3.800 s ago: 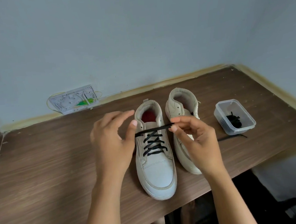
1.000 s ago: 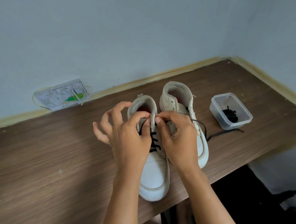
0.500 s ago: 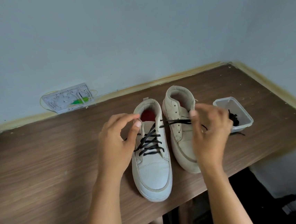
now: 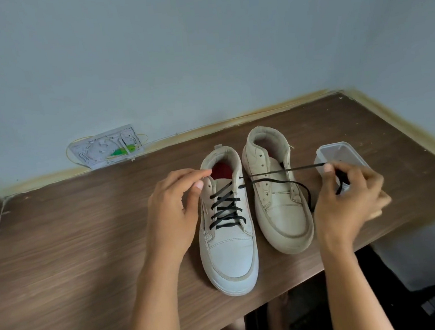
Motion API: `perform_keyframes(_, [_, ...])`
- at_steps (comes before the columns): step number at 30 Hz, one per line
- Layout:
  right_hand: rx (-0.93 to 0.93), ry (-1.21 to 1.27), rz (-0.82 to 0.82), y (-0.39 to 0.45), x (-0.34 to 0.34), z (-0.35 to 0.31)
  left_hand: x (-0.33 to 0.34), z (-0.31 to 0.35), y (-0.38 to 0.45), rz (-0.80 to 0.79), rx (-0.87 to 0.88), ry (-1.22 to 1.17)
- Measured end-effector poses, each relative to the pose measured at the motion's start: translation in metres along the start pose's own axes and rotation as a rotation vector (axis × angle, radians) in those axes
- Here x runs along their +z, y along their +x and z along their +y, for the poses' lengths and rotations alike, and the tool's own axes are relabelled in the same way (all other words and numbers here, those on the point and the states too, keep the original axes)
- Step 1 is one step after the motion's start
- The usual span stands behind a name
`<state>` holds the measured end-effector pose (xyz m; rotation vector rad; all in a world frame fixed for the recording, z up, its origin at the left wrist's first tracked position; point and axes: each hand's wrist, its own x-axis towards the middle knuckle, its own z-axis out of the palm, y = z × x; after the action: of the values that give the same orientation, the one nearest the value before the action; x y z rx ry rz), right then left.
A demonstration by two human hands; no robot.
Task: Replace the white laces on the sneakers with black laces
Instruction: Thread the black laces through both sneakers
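On the brown wood-grain tabletop (image 4: 60, 259), two off-white high-top leather sneakers stand side by side, toes toward six o'clock. The left-hand sneaker (image 4: 229, 243) carries a flat black lace (image 4: 226, 209) crossed through most of its eyelets; the right-hand sneaker (image 4: 281, 206), touching it or just beside it at three o'clock, has bare eyelets. The left hand (image 4: 173, 211) holds the collar of the laced sneaker at its nine o'clock side, thumb and fingers curled against the upper. The right hand (image 4: 347, 200) pinches the free end of the black lace, drawn taut across the unlaced sneaker toward three o'clock, while a slack run of lace droops over that shoe. A clear plastic tub (image 4: 340, 153) sits partly behind the right hand, which hides its contents. At eleven o'clock, against the pale blue-grey wall (image 4: 199, 46), a white open wiring plate (image 4: 105, 146) shows green inside.
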<state>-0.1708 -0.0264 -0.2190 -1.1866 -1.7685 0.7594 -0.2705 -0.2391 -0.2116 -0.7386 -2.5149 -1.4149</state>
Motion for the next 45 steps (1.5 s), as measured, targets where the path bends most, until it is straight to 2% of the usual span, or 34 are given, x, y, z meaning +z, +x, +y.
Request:
perform_keyframes(6, [-0.465,-0.036,-0.378,-0.032,0.019,-0.025,-0.005,-0.003,-0.001,-0.049,-0.021,0.013])
perform_keyframes(8, [-0.543,-0.036,-0.402,-0.042,0.025,-0.027,-0.006,-0.003,-0.001,-0.068,-0.034,0.016])
perform_keyframes(10, [-0.542,-0.037,-0.348,-0.045,0.028,-0.025,-0.006,-0.004,-0.001,-0.083,-0.047,0.029])
perform_keyframes(14, [-0.423,-0.023,-0.245,-0.043,0.026,-0.026,-0.007,-0.002,-0.002,-0.094,-0.045,0.028])
perform_keyframes(16, [-0.381,0.022,-0.241,-0.041,0.024,-0.026,-0.008,-0.002,-0.001,-0.076,-0.041,0.022])
perform_keyframes(18, [-0.420,0.060,-0.267,-0.035,0.020,-0.025,-0.009,-0.002,-0.001,-0.051,-0.034,0.013])
perform_keyframes(20, [-0.511,0.048,-0.324,-0.030,0.015,-0.023,-0.011,-0.001,-0.001,-0.032,-0.037,0.001])
perform_keyframes(22, [-0.576,-0.019,-0.452,-0.028,0.010,-0.024,-0.013,0.001,-0.001,-0.017,-0.039,-0.005])
perform_keyframes(24, [-0.587,-0.131,-0.606,-0.029,0.006,-0.024,-0.014,0.004,-0.001,0.001,-0.029,-0.018])
perform_keyframes(27, [-0.605,-0.199,-0.733,-0.025,-0.004,-0.028,-0.014,0.013,0.002,0.030,-0.009,-0.095])
perform_keyframes(30, [-0.475,-0.007,-0.914,-0.018,-0.017,-0.044,-0.014,0.029,0.002,0.017,-0.005,-0.219])
perform_keyframes(33, [-0.309,0.334,-1.149,-0.016,-0.027,-0.060,-0.013,0.038,-0.001,-0.083,0.015,-0.292])
perform_keyframes(35, [-0.228,0.544,-1.218,-0.016,-0.030,-0.064,-0.011,0.039,-0.002,-0.174,-0.002,-0.344])
perform_keyframes(38, [-0.090,0.768,-1.201,-0.018,-0.032,-0.068,-0.008,0.045,-0.002,-0.329,-0.088,-0.590])
perform_keyframes(40, [-0.023,0.831,-1.139,-0.017,-0.033,-0.070,-0.005,0.053,-0.002,-0.434,-0.160,-0.774])
perform_keyframes(43, [-0.018,0.764,-1.001,-0.015,-0.031,-0.068,-0.004,0.062,-0.003,-0.553,-0.201,-0.892])
perform_keyframes(45, [0.025,0.696,-0.876,-0.014,-0.027,-0.062,-0.006,0.063,-0.003,-0.537,-0.232,-0.884])
